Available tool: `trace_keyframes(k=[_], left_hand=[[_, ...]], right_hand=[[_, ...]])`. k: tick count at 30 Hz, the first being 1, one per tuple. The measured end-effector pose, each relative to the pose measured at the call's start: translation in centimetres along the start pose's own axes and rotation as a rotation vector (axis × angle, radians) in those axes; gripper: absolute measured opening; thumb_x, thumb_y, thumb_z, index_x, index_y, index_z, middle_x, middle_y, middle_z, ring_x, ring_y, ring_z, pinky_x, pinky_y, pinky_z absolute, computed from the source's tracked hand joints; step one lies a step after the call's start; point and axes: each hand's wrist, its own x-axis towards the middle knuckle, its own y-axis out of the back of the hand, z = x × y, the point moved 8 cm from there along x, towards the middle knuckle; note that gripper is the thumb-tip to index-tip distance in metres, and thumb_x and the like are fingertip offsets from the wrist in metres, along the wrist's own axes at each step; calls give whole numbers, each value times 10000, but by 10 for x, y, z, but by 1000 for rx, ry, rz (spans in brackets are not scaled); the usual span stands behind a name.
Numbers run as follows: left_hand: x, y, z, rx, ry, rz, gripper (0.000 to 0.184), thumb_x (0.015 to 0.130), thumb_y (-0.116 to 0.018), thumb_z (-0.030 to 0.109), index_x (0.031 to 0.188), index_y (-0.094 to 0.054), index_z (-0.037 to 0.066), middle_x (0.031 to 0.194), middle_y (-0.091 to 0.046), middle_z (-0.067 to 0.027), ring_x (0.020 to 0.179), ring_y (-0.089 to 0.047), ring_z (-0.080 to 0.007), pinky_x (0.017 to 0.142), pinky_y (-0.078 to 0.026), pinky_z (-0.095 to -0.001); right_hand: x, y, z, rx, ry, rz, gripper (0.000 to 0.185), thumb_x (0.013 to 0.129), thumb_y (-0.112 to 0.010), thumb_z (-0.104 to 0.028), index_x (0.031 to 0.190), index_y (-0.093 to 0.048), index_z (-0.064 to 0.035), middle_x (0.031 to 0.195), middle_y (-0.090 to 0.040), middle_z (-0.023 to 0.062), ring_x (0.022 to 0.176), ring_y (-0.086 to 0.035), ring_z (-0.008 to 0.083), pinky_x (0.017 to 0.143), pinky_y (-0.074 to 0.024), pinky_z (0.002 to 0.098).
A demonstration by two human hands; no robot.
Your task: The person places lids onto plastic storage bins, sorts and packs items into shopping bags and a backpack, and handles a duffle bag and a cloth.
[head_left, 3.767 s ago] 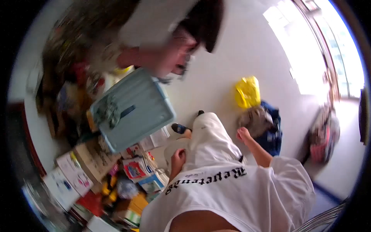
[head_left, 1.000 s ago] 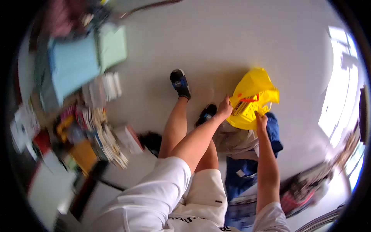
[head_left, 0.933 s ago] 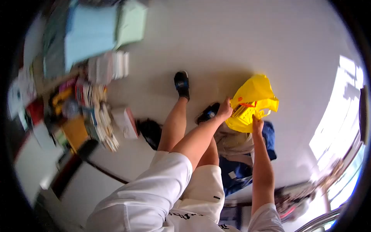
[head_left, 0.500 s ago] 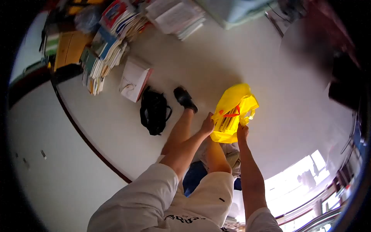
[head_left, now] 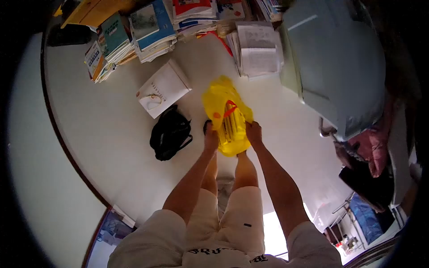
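A yellow plastic bag (head_left: 216, 94) hangs in front of my legs, held by its two sides. My left hand (head_left: 211, 136) grips its left edge with closed fingers. On the opposite side, my right hand (head_left: 254, 132) is closed on the bag's right edge. Through the bag's opening, a stack of thin items that look like books or booklets (head_left: 231, 127) shows with the edges facing up. A red strip (head_left: 229, 108) lies across the top of the opening. The bag's underside is hidden from view.
A black bag (head_left: 170, 134) and a white box (head_left: 164, 88) sit on the floor at left. Stacked books (head_left: 152, 33) and a pile of papers (head_left: 259, 49) stand at the back. A large pale bin-like container (head_left: 335, 67) is at right, with dark red cloth (head_left: 373, 149) below.
My view has turned, so the yellow bag and both hands now appear further left. Both hands keep their hold on the bag. More of the pale container shows at right.
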Motion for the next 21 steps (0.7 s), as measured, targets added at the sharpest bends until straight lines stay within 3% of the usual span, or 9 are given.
trace_keyframes(k=[2,5,7,12,13,15,16,20,21], left_hand=[[44,21,31,-253,36,52,378,975,-367,50,1349,-422,41,1237,-576,-204,1123,-575,-371,919,-461,-405],[94,50,96,32,28,7,280,950,-353,13,1207,-464,22,1144,-593,-138,1019,-593,-295,858,-475,-369],[113,55,115,-352,-29,36,226,935,-361,1,1133,-458,48,1045,-579,-85,924,-573,-220,801,-473,-335],[139,43,136,-644,88,240,253,902,-382,8,1139,-461,42,971,-537,-67,898,-522,-168,804,-444,-293],[135,39,138,-654,103,253,253,902,-382,8,1139,-461,42,971,-537,-67,898,-522,-168,804,-444,-293],[146,40,148,-772,109,308,293,884,-394,12,1167,-457,57,1015,-534,-69,939,-520,-169,832,-444,-296],[154,39,150,-802,44,291,340,926,-548,159,1228,-413,82,1080,-533,-39,958,-583,-181,845,-521,-323],[159,23,155,-1003,135,315,433,945,-613,310,1268,-383,138,1052,-527,-23,895,-593,-150,745,-538,-255],[161,20,179,-1134,293,311,370,908,-408,-2,1269,-395,78,1219,-502,-80,1135,-529,-220,989,-446,-362]], right_hand=[[33,-10,-48,-53,81,0,346,929,-565,-326,970,-659,5,925,-679,256,877,-644,446,742,-511,488],[84,-17,-131,-36,105,-82,353,943,-543,-343,978,-664,-14,971,-676,254,913,-642,447,775,-525,501],[120,-44,-157,-276,254,-194,358,972,-491,-382,1071,-653,-78,970,-669,237,898,-650,433,798,-531,510],[181,-80,-229,-661,551,-297,380,996,-420,-469,1141,-666,-218,869,-619,214,802,-643,433,764,-540,507],[186,-79,-238,-673,553,-315,380,996,-420,-469,1141,-666,-218,869,-619,214,802,-643,433,764,-540,507],[207,-62,-276,-493,539,-204,454,942,-544,-407,910,-679,25,846,-663,278,839,-646,464,742,-525,529],[215,-65,-289,-527,577,-229,443,938,-549,-401,899,-676,21,841,-662,277,837,-646,462,735,-522,531],[245,-88,-340,-553,670,-304,406,936,-556,-372,835,-640,12,801,-662,228,779,-650,426,692,-508,534],[249,-93,-351,-554,672,-313,406,936,-556,-372,835,-640,12,801,-662,228,779,-650,426,692,-508,534]])
